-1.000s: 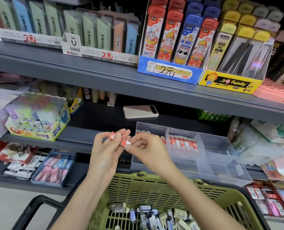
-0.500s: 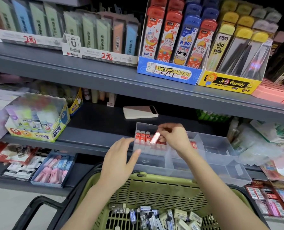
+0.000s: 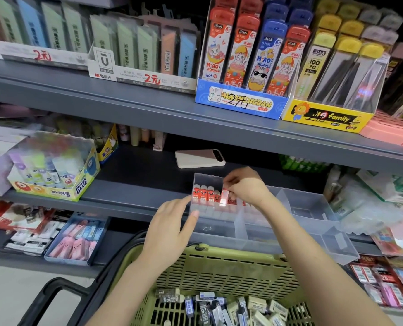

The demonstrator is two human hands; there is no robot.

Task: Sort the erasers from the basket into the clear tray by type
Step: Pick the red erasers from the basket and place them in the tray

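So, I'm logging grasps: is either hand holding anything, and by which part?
The right hand pinches a red eraser by its top end; the left hand holds nothing, its straight fingers beside the clear tray.

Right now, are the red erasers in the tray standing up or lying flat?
Standing up. The red erasers sit on end, side by side, in the back-left compartment of the clear tray.

- "MIAOMENGDAN" on blue box (image 3: 241, 102)
- "family" on yellow box (image 3: 326, 116)
- "100 PCS" on yellow-capped tube (image 3: 314, 67)
- "POWER GLUE" on glue box (image 3: 80, 186)
- "M&G", "2元" on white box (image 3: 134, 78)
- "2B" on dark eraser (image 3: 204, 311)
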